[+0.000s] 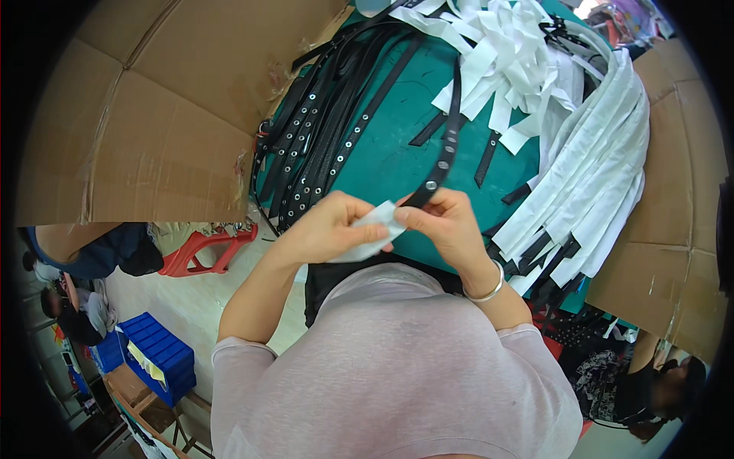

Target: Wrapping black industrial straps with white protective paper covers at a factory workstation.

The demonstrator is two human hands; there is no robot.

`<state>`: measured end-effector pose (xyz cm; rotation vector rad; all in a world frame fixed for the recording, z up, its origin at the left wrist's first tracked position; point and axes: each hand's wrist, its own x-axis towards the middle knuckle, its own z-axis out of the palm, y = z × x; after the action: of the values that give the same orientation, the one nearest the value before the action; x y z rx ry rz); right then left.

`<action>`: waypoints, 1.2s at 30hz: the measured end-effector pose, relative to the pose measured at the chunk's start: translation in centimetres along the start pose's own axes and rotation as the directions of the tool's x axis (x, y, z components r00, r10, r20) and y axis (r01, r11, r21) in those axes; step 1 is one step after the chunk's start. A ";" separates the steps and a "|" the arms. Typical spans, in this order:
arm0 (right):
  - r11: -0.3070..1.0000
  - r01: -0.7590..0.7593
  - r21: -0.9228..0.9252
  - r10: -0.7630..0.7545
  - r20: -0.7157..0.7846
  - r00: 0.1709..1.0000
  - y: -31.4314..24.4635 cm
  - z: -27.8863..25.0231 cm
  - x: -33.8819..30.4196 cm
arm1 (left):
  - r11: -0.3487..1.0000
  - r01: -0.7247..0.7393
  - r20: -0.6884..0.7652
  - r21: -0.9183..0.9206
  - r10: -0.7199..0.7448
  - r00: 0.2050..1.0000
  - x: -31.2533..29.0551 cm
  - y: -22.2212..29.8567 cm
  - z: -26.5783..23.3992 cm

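Observation:
My left hand (336,228) is closed on a strip of white paper (375,233), pinching it with thumb and fingers. Between the thumb and fingers of my right hand (447,226) is the near end of a black belt (442,164) with metal eyelets. The belt runs up and away over the green tabletop (413,99). The paper's far end meets the belt's end at my right fingertips; whether it wraps around the belt is hidden. A bundle of black eyeleted belts (321,130) lies to the left. On the right lies a bundle of belts in white wrapping (596,153).
A heap of loose white strips (505,61) covers the far part of the table. Cardboard boxes stand at the left (168,115) and right (665,252). A red stool (202,252) and blue crate (160,352) are on the floor at left. Other people sit nearby.

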<state>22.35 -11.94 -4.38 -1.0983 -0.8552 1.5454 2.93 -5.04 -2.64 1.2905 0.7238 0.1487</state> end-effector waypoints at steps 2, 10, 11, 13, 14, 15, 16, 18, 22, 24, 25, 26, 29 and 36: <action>0.996 -0.034 -0.077 0.039 0.055 0.998 0.7 -0.4 0.5 | 0.998 0.000 0.051 -0.063 0.003 0.999 -0.2 -0.7 0.5; 0.985 -0.027 0.167 0.057 -0.178 0.982 1.1 -1.6 3.7 | 0.955 0.041 0.197 -0.293 0.019 0.980 -1.3 -3.7 0.8; 0.997 0.032 0.068 -0.018 -0.193 0.981 1.0 -1.3 3.6 | 0.963 0.065 0.262 -0.260 0.006 0.965 -1.3 -3.5 0.4; 0.999 0.050 0.002 -0.048 -0.197 0.979 0.4 -0.8 3.2 | 0.918 0.086 0.274 -0.386 0.025 0.962 -0.9 -4.2 0.2; 0.996 0.068 -0.062 -0.079 -0.199 0.977 0.2 -0.6 3.0 | 0.857 0.109 0.284 -0.503 0.044 0.958 -0.8 -4.4 0.1; 0.996 0.063 -0.063 -0.074 -0.197 0.978 0.1 -0.3 2.7 | 0.819 0.105 0.260 -0.564 0.056 0.964 -0.6 -4.1 0.1; 0.988 0.073 -0.136 -0.098 -0.186 0.978 0.1 0.1 2.4 | 0.817 0.105 0.262 -0.566 0.058 0.963 -0.2 -3.9 0.0; 0.995 0.024 -0.100 -0.037 -0.136 0.990 0.4 1.5 1.6 | 0.847 0.089 0.191 -0.524 0.015 0.981 0.2 -3.5 -0.1; 0.996 0.024 0.088 -0.007 -0.187 0.982 0.7 0.3 3.0 | 0.868 0.069 0.175 -0.491 0.021 0.984 0.7 -3.3 -0.4; 0.991 -0.049 0.123 0.076 -0.223 0.972 0.0 -1.5 4.4 | 0.880 0.080 0.166 -0.467 -0.001 0.986 0.6 -2.5 -0.2; 0.995 -0.029 0.099 0.051 -0.222 0.974 -0.5 -1.5 4.6 | 0.893 0.088 0.149 -0.442 -0.023 0.989 0.6 -2.3 -0.2; 0.995 -0.030 0.095 0.050 -0.219 0.975 -0.9 -1.3 4.6 | 0.892 0.083 0.146 -0.444 -0.020 0.989 0.8 -2.3 -0.4; 0.997 0.075 -0.012 -0.075 -0.312 0.947 -2.3 -0.3 4.3 | 0.892 0.091 0.103 -0.444 -0.050 0.993 1.4 -1.4 -0.6; 0.886 0.392 -0.248 -0.445 -0.220 0.868 -6.0 3.0 1.9 | 0.953 -0.161 -0.028 -0.256 0.159 0.987 1.5 3.0 -1.0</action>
<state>21.31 -8.63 1.66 -1.1397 -0.9930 0.9368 4.38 -2.55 -0.65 1.0983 0.5837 0.3682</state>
